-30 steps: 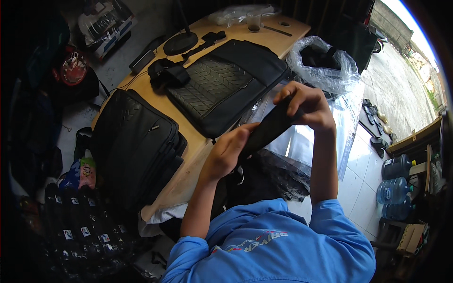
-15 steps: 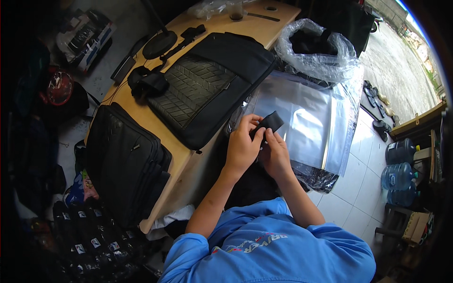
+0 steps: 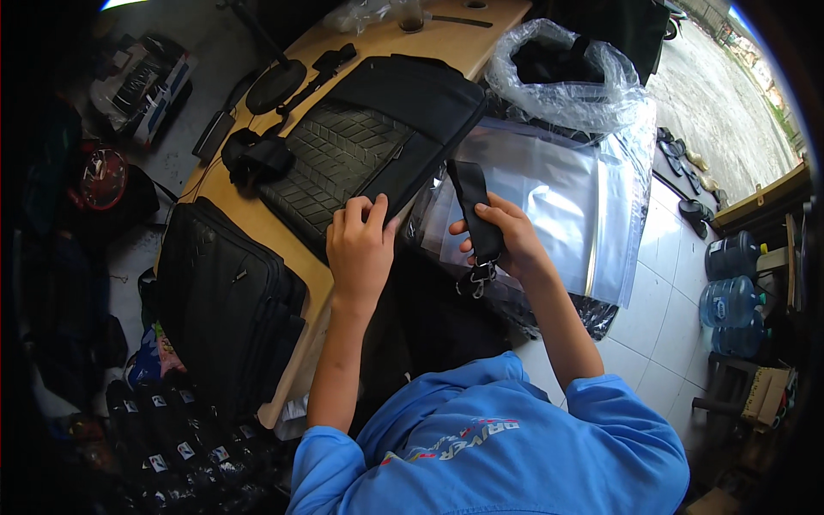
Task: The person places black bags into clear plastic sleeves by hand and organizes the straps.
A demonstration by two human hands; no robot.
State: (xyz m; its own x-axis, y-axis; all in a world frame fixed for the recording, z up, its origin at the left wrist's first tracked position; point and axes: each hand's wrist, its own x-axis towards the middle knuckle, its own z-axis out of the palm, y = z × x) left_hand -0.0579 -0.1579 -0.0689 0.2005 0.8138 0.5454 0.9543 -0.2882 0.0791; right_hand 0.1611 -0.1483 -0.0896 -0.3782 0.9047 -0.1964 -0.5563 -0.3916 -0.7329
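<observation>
The right hand (image 3: 502, 236) gripped a black strap (image 3: 475, 206) with a metal clip (image 3: 477, 279) above a clear plastic bag (image 3: 558, 202). The left hand (image 3: 360, 249), fingers curled, pressed the edge of a black laptop bag (image 3: 369, 142) on the wooden table (image 3: 463, 39).

You have two black fabric laptop bags on the wooden table: one quilted and flat (image 3: 360, 154), one standing at the edge (image 3: 227, 300). You've one black webbing strap with a metal clip (image 3: 476, 219), two clear plastic bags (image 3: 558, 197) (image 3: 566, 81), and two blue water jugs (image 3: 730, 256) (image 3: 728, 319) on the floor.
</observation>
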